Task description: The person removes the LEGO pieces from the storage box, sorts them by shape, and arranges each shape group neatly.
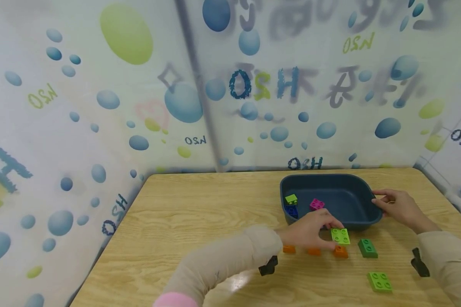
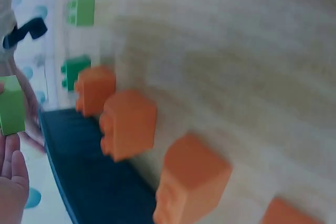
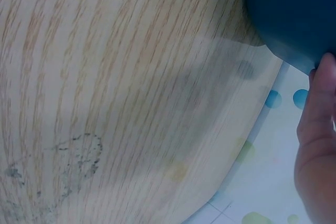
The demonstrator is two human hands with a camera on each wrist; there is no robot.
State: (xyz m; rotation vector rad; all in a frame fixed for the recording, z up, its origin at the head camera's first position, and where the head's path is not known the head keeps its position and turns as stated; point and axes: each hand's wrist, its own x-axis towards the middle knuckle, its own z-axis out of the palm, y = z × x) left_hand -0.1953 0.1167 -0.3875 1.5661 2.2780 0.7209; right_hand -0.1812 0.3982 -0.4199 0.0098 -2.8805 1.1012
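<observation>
While the dark-blue tub [image 1: 342,198] is gripped by the right hand [image 1: 401,209], a lime brick [image 1: 340,236] is pinched beside it by the left hand [image 1: 310,230]; at least three bricks [image 1: 316,204] are already contained; orange bricks [image 1: 340,252] and two green ones [image 1: 380,282] are left on the desk [image 1: 199,204].

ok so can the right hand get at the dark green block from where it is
Likely yes: the dark green block lies nearby on the table, nothing visible between, though the right hand grips the tray and would probably have to let go first.
</observation>
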